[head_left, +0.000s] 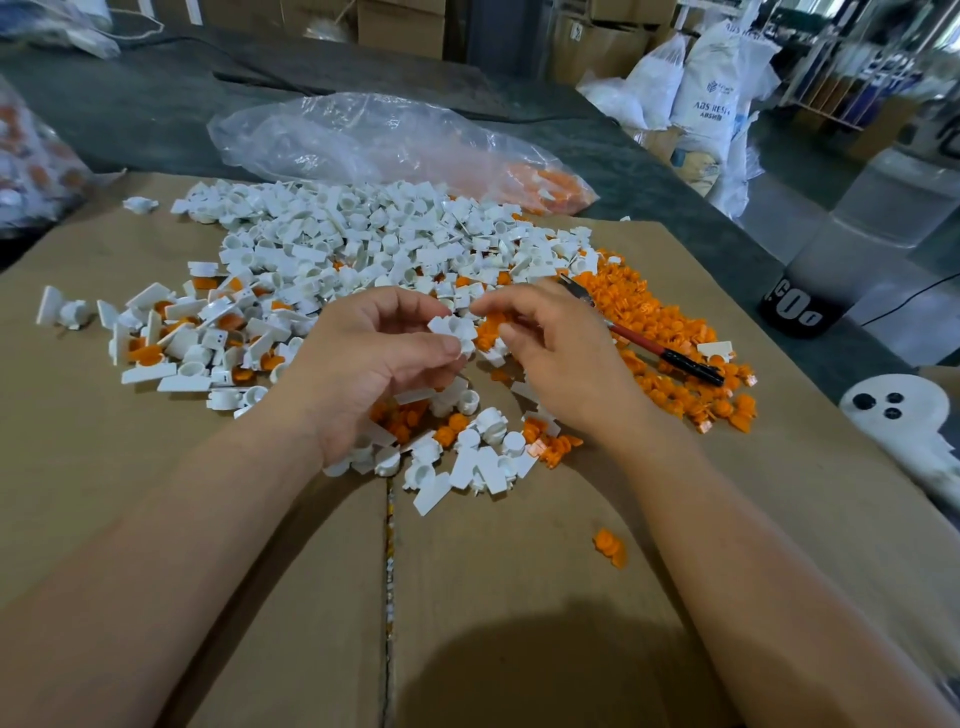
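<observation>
Two-handed assembly just above counter (519, 571). Pinching white fitting (451, 328) between left hand (374, 353) thumb and fingers, lifted clear of white pile (363, 234), presumably to expose its socket. Pinching probable orange cap (493, 318) in right hand (556, 348) fingers, just beside fitting, not yet seated, ready for pressing in.

"ABS RESIN" on white sack (712, 98), far rt.

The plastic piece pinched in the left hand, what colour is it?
White, clearest in the head view: the plastic piece pinched by the left hand.
</observation>
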